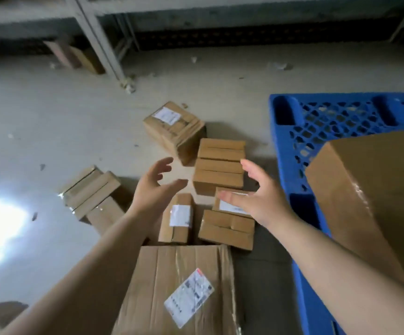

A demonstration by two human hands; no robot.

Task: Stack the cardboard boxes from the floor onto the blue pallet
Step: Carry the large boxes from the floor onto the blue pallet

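Left hand: fingers spread, holding nothing, above the small boxes.
Right hand: fingers spread, empty.
Small cardboard boxes: scattered on the floor.
Blue pallet: right, carrying one large box.

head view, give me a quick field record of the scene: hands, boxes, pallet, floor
left hand: open, above the small boxes, holding nothing
right hand: open, above the small boxes, holding nothing
boxes between hands: taped box; labelled box
blue pallet: at right, one large cardboard box on it
nearest box: large labelled box on the floor
floor: grey, scattered paper scraps
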